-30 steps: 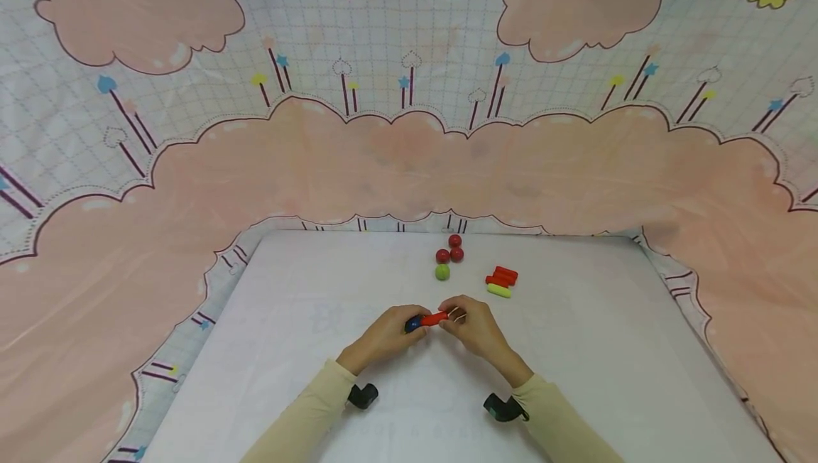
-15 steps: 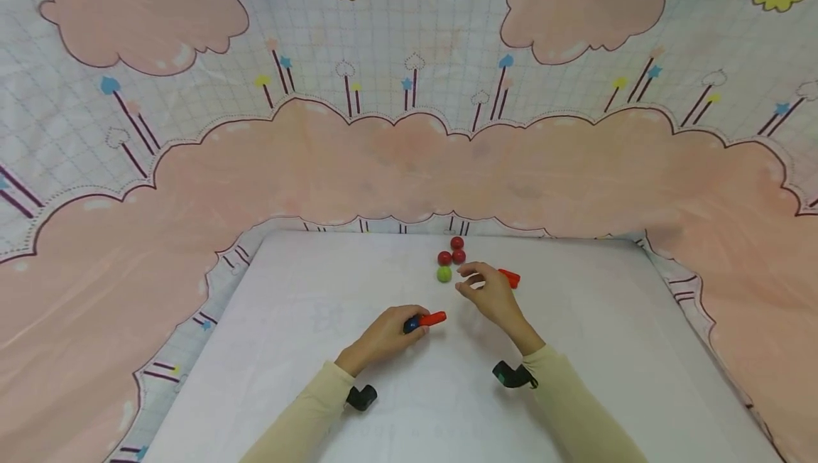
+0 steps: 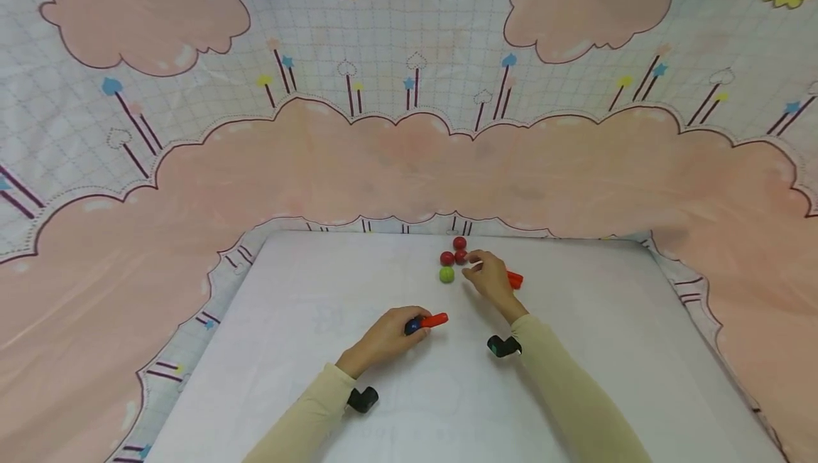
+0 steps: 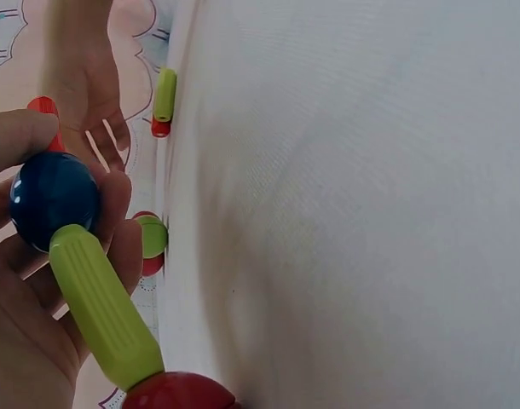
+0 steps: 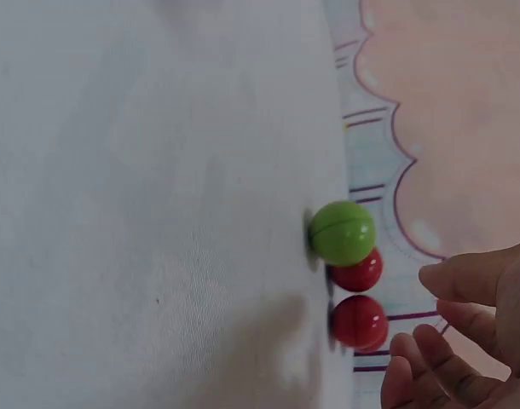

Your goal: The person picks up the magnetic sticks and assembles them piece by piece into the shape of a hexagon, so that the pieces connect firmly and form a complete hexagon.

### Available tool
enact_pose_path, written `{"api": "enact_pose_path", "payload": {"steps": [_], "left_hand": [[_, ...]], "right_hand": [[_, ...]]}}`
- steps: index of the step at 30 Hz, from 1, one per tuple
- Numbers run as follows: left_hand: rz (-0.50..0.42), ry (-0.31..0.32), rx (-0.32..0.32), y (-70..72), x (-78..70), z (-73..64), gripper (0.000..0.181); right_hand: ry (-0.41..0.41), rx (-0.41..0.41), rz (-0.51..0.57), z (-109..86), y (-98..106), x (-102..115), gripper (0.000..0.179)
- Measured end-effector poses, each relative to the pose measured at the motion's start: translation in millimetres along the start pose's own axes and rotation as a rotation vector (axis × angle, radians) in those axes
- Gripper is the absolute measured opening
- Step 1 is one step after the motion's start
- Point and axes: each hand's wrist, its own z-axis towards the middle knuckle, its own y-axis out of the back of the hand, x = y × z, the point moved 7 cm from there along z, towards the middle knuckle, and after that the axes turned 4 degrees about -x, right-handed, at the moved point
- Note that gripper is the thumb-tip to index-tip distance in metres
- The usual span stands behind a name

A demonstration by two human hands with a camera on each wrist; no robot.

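While the left hand [image 3: 391, 331] grips a glossy dark blue ball [image 4: 55, 202], thumb and fingers curled round it, the right hand [image 3: 491, 278] hangs with fingers loosely spread, nothing between them. Key relation: right hand to the glossy red ball [image 3: 461, 258] closest to it. That ball sits just off its fingertips, to their left, on the white bench [image 3: 332, 271]; right hand clearly nearer, left hand well apart, lower and farther left. Contact unclear from the head view; right wrist view shows a gap between fingers and balls. Ball is round, so no long axis to match.

Two more glossy red balls [image 3: 446, 258] cluster with it, and a glossy light green ball [image 3: 446, 275] sits on the near side.

Held piece: short red stick [image 3: 434, 319] out of the blue ball, long axis pointing right and slightly away from the person, free end toward the right hand's side. Left wrist view adds a ridged yellow-green stick [image 4: 106, 307] off the blue ball, another red ball [image 4: 179, 392] at its other end.

Loose red sticks [image 3: 515, 280] lie right of the right hand, partly hidden by it; count unclear.
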Motion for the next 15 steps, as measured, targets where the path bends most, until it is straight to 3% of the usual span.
{"api": "enact_pose_path", "payload": {"steps": [10,15], "left_hand": [[-0.012,0.001,-0.007,2.0,-2.6,-2.4,0.027],[-0.011,0.003,-0.008,1.6,-0.2,-3.4,0.027]], "right_hand": [[-0.093,0.054,-0.056,25.1,-13.0,-9.4,0.045],[-0.093,0.089,-0.054,31.6,-22.7,-14.6,0.047]]}}
